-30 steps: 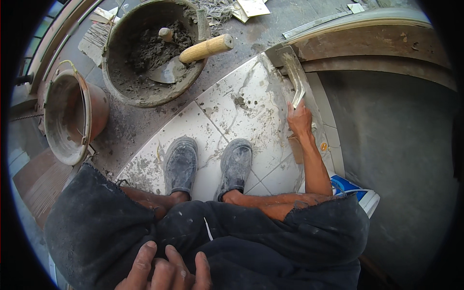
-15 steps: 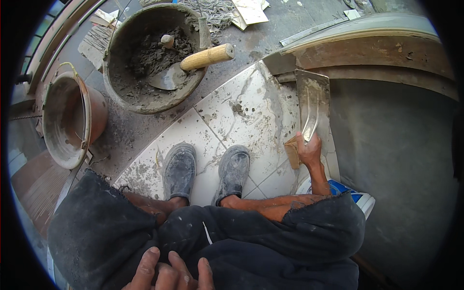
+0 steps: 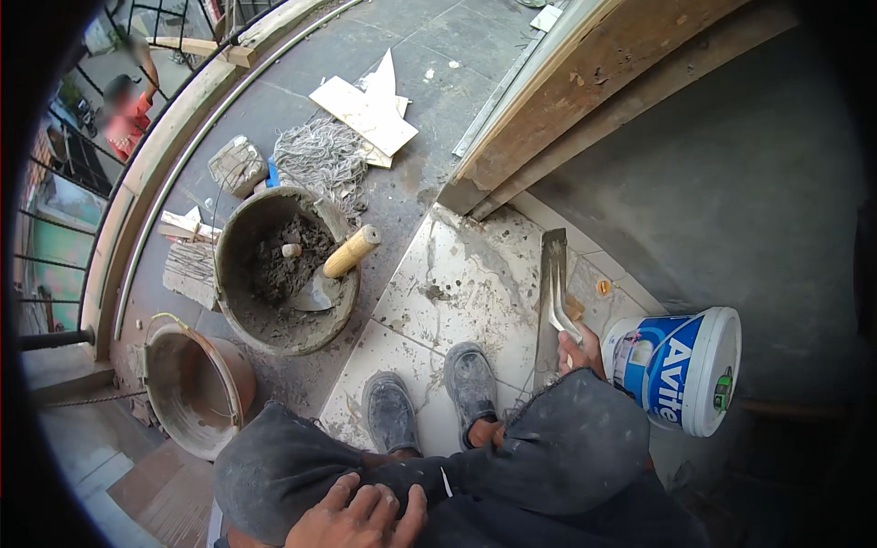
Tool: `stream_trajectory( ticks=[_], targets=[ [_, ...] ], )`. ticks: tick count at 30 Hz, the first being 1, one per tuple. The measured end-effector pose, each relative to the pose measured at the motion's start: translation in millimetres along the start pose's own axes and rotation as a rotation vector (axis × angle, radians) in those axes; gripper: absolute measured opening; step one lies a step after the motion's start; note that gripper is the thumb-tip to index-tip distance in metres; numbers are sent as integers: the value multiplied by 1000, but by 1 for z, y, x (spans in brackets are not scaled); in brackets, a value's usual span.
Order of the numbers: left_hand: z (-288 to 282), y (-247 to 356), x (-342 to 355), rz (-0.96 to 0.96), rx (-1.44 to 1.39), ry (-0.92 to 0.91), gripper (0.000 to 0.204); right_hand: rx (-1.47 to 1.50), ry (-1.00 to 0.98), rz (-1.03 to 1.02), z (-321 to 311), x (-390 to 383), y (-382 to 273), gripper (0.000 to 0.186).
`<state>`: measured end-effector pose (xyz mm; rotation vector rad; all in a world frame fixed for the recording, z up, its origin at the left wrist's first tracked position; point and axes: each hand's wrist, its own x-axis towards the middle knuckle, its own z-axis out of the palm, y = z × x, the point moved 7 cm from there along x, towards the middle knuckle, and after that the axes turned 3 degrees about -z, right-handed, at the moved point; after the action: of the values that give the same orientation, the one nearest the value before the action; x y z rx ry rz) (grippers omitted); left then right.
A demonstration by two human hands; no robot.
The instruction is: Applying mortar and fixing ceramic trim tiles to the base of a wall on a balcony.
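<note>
My right hand [image 3: 583,352] is closed around the handle of a plastering trowel [image 3: 551,283] beside my right knee. Its long, stained metal blade points away from me and is tilted nearly edge-on. Behind it, partly hidden, shows a small tan piece [image 3: 574,307] I cannot make out. My left hand [image 3: 365,518] lies on my lap, fingers loosely spread, holding nothing. Ahead to the left stands a round tub [image 3: 239,315] of dark wet mortar [image 3: 285,260]. A second trowel [image 3: 352,251] with a thick wooden handle leans inside it, blade in the mortar.
An old bucket [image 3: 192,402] stands left of the tub. A white-and-blue paint pail [image 3: 676,370] lies on its side at right, by a grey wall [image 3: 722,201]. Tile pieces [image 3: 370,110] and tangled string [image 3: 320,160] lie beyond. Past the railing is a person [image 3: 128,119].
My view has swung, bringing the pail and railing into sight. The trowel in my right hand has turned from blade face showing to nearly edge-on. My left hand stays at my lap.
</note>
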<state>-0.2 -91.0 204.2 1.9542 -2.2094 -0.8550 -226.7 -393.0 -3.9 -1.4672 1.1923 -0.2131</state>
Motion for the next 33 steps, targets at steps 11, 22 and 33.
stream_trajectory(
  ticks=[11, 22, 33],
  targets=[
    [6, -19, 14, 70, -76, -44, 42, 1110, -180, 551, 151, 58, 47, 34],
    [11, -42, 9, -79, -143, -120, 42, 1088, -205, 419, 210, 94, 73, 39],
    [14, -42, 6, -86, -92, -59, 46, 1078, -189, 401, 215, 114, 76, 41]
  ],
)
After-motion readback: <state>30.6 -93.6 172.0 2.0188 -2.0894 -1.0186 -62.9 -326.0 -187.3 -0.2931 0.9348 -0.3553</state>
